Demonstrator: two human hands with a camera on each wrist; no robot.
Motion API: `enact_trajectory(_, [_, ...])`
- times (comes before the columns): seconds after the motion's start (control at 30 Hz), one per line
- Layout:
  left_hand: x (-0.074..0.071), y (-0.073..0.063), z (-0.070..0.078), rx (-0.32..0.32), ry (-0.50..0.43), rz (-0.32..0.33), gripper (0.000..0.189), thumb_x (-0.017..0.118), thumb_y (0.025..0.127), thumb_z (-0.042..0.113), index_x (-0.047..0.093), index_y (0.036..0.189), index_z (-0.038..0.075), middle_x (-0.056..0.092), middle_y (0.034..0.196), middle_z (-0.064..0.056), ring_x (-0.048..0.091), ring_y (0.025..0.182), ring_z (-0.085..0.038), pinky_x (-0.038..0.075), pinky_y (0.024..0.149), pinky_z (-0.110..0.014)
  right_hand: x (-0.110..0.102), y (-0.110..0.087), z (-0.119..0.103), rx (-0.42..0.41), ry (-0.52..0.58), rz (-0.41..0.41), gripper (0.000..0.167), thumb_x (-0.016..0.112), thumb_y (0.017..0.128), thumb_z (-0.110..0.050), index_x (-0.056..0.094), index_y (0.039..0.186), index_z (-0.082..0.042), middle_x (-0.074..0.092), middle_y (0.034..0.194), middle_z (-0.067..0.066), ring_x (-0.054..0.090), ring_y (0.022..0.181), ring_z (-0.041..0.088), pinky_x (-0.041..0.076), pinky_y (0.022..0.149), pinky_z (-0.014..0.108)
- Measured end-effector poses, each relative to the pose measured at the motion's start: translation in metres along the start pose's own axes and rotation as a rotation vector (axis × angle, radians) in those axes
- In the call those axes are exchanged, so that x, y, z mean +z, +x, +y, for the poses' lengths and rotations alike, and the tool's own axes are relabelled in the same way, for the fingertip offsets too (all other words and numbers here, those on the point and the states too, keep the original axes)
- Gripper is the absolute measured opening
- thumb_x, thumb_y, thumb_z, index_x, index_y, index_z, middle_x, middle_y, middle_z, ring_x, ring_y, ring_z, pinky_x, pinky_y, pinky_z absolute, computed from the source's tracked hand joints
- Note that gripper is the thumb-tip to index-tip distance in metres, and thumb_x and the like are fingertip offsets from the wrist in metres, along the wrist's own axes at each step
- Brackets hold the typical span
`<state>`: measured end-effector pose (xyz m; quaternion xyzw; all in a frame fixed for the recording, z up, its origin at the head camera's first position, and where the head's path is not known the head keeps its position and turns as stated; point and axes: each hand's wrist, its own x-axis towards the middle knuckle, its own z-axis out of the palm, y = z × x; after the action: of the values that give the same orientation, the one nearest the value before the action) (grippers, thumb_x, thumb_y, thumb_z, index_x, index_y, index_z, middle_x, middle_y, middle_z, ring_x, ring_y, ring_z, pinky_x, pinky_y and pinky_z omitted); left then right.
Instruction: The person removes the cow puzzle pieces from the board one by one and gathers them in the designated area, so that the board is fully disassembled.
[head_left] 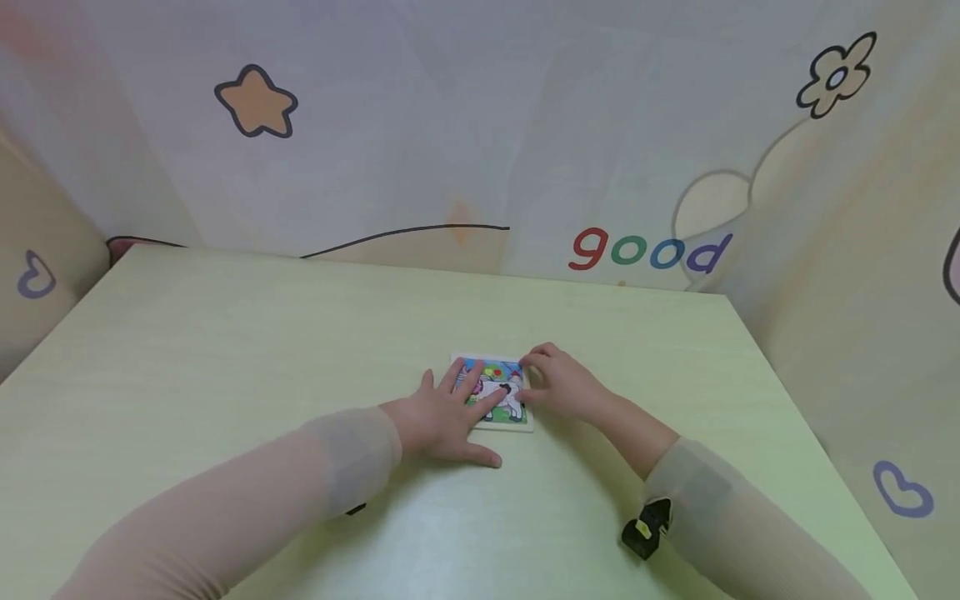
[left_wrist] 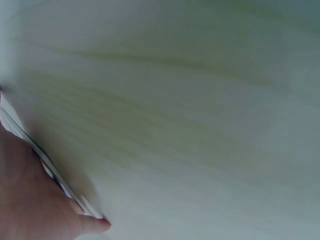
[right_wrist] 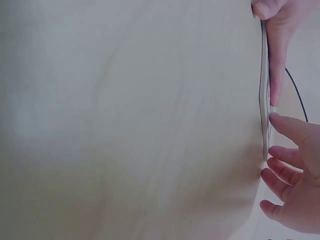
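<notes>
A small square picture puzzle [head_left: 512, 415] with a white border lies flat on the table, showing a black-and-white cow on a blue and green ground. Across its left part my left hand [head_left: 444, 419] rests with fingers spread, hiding some of the picture; its thumb lies off the lower edge. At the puzzle's right edge is my right hand [head_left: 566, 385], thumb and forefinger apart and lightly bent, fingertips touching the edge. The right wrist view shows the thin board [right_wrist: 266, 95] edge-on beside the fingers of my right hand [right_wrist: 297, 172].
The pale green table [head_left: 225, 333] stretches around the puzzle. Behind it hangs a printed curtain [head_left: 397, 125] with a star, a flower and the word "good". A small black device [head_left: 647, 529] sits at the right sleeve.
</notes>
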<state>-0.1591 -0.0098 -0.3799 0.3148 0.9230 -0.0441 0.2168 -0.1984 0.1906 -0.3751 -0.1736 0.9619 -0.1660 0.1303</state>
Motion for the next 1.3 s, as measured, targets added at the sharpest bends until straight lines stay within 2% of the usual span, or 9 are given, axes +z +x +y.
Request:
enact_trajectory(0.17, [0.001,0.000,0.001,0.000,-0.012,0.004,0.091,0.031,0.077,0.082,0.005,0.150,0.034,-0.010,0.155,-0.009,-0.007,0.139,-0.038,0.012,0.104,-0.063,-0.001,0.001,0.002,0.020,0.068,0.004,0.038,0.069,0.086,-0.022,0.062,0.118,-0.003,0.050,0.122,0.015,0.049,0.112,0.030,0.039,0.098,0.044])
enact_trajectory(0.43, [0.001,0.001,0.001,-0.012,-0.010,0.008,0.091,0.032,0.077,0.081,0.004,0.150,0.035,-0.012,0.155,-0.008,-0.008,0.139,-0.037,0.012,0.103,-0.063,-0.002,0.003,0.000,0.018,0.114,0.044,0.027,0.061,0.090,-0.013,0.064,0.115,-0.001,0.053,0.115,0.015,0.052,0.106,0.029,0.041,0.095,0.043])
enact_trajectory(0.73, [-0.002,-0.003,0.003,-0.013,-0.014,0.006,0.090,0.033,0.077,0.081,0.007,0.150,0.035,-0.009,0.156,-0.008,-0.006,0.140,-0.037,0.013,0.104,-0.062,-0.003,0.017,-0.002,0.143,0.175,0.052,0.015,0.058,0.093,-0.011,0.067,0.103,-0.004,0.061,0.099,0.009,0.052,0.091,0.024,0.044,0.090,0.038])
enact_trajectory(0.9, [-0.003,-0.005,0.003,-0.021,-0.019,0.011,0.091,0.034,0.076,0.081,0.008,0.150,0.035,-0.008,0.156,-0.008,-0.006,0.140,-0.036,0.012,0.104,-0.062,-0.005,0.019,-0.003,0.162,0.195,0.062,0.014,0.058,0.093,-0.011,0.068,0.099,-0.004,0.062,0.094,0.008,0.051,0.089,0.024,0.044,0.087,0.037])
enact_trajectory(1.3, [-0.002,-0.002,0.004,-0.025,-0.006,0.013,0.091,0.034,0.076,0.081,0.008,0.150,0.035,-0.008,0.156,-0.008,-0.005,0.140,-0.036,0.013,0.104,-0.062,-0.005,0.021,-0.002,0.220,0.270,0.060,0.016,0.062,0.091,-0.018,0.068,0.100,-0.006,0.062,0.093,0.006,0.052,0.087,0.021,0.045,0.081,0.032])
